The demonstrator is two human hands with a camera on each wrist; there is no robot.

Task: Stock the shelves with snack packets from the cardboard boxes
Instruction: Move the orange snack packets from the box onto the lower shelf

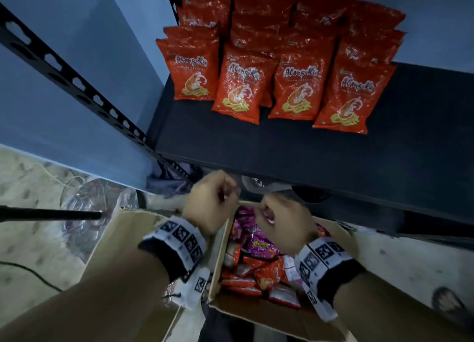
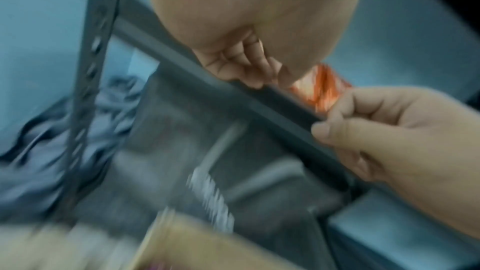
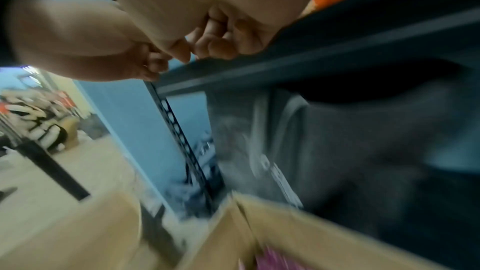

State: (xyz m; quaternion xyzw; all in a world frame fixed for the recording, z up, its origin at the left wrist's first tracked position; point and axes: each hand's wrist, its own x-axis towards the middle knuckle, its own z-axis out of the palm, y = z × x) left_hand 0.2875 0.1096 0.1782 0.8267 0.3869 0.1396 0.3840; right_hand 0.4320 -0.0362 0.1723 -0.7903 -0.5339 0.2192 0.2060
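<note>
The loose snack packets (image 1: 259,246), pink ones on top and orange-red ones under them, lie heaped in the open cardboard box (image 1: 256,313) directly beneath both hands. The left hand (image 1: 213,203) and the right hand (image 1: 282,221) hover close together over the far end of the box, each with its fingers curled in. No packet shows in either, though both wrist views are blurred.

The front lip of the black shelf (image 1: 282,141) lies just beyond the knuckles. A hand rising straight from the box with a packet would probably catch that lip, so the lift likely needs to come back towards the person first.

Further beyond the hands, orange prawn cracker packets (image 1: 295,85) stand on the shelf in rows, leaning back on one another. The front row is uneven and only lightly propped. A packet pushed in hard, or a wrist brushing the front ones, could tip them forward off the shelf or knock the rows askew.

The packets in the box are slick, glossy and jumbled. A hurried grab may take two at once or let one slip between box and shelf.

To the left of the left hand, crumpled clear plastic (image 1: 84,205) and a black cable (image 1: 30,272) lie on the floor (image 1: 30,239). These are a snag risk should the box be dragged that way.
</note>
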